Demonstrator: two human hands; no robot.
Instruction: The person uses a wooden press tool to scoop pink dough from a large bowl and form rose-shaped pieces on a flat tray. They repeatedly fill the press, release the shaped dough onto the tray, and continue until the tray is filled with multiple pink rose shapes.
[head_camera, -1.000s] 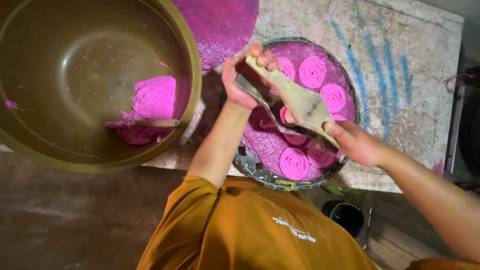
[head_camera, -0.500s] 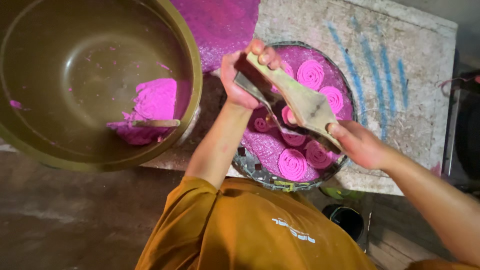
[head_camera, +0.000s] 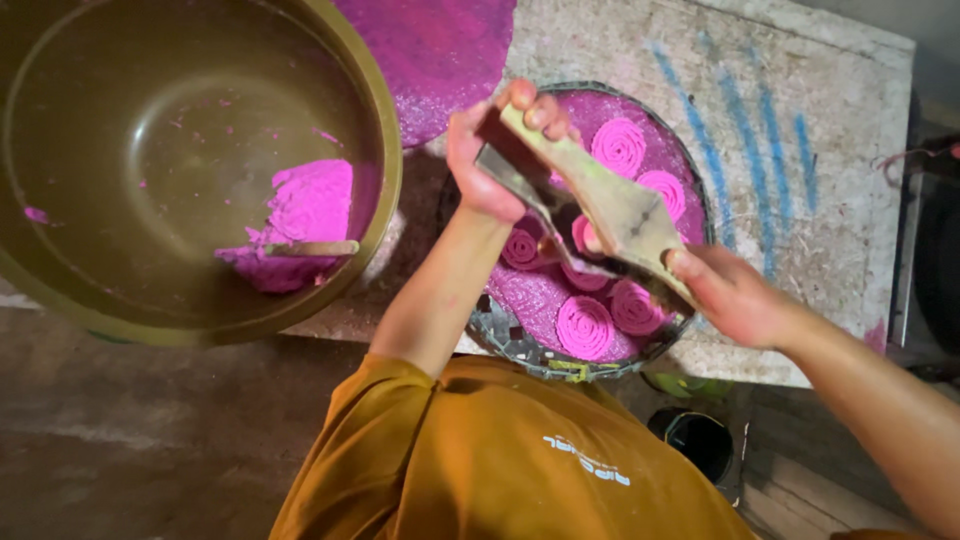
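Over a stone slab (head_camera: 830, 130), left hand (head_camera: 490, 160) and right hand (head_camera: 735, 295) grip a wooden press (head_camera: 610, 205).

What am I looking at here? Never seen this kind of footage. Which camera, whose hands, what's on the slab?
There is no machine: a person works with two bare hands, and the single picture comes from a camera on their head looking down, so the orange shirt at the bottom is their own. The left hand and right hand grip the two ends of a hinged wooden press held over a round woven tray. On the tray lie pink coils of pressed dough. The tray rests on a stone slab marked with blue streaks. To the left stands a large olive bowl with a lump of pink dough and a small stick in it.
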